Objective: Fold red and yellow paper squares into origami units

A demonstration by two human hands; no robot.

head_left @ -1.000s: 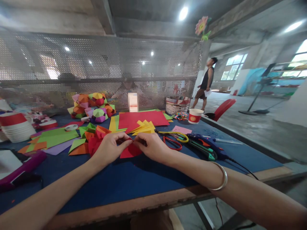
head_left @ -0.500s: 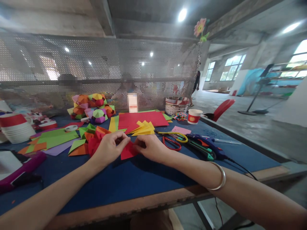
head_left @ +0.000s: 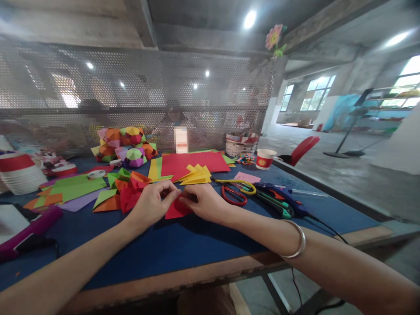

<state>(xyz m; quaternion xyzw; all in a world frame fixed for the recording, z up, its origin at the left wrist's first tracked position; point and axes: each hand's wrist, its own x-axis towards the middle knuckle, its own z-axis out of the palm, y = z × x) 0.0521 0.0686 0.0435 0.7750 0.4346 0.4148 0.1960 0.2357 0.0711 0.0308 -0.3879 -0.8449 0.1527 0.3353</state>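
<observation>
Both my hands meet over a small piece of red paper (head_left: 175, 210) just above the blue tabletop. My left hand (head_left: 155, 199) pinches its upper left edge between thumb and fingers. My right hand (head_left: 203, 201), closed in a pinch, grips the same paper from the right and hides part of it. Folded red paper pieces (head_left: 128, 199) lie behind my left hand, with orange and green folded pieces (head_left: 120, 179) beside them. Beyond my hands a stack of yellow paper strips (head_left: 197, 175) rests on large red sheets (head_left: 203, 162).
Scissors (head_left: 234, 195), a green cutter (head_left: 274, 205) and a blue glue gun (head_left: 295, 203) lie to the right. A paper cup (head_left: 265, 159) and a woven basket (head_left: 241, 144) stand behind. Colourful paper balls (head_left: 134, 155), stacked cups (head_left: 22, 174) and a purple device (head_left: 33, 232) are leftward.
My fingertips have drawn slightly closer together on the red paper. Otherwise the table stays as it was; the view has shifted a little.
</observation>
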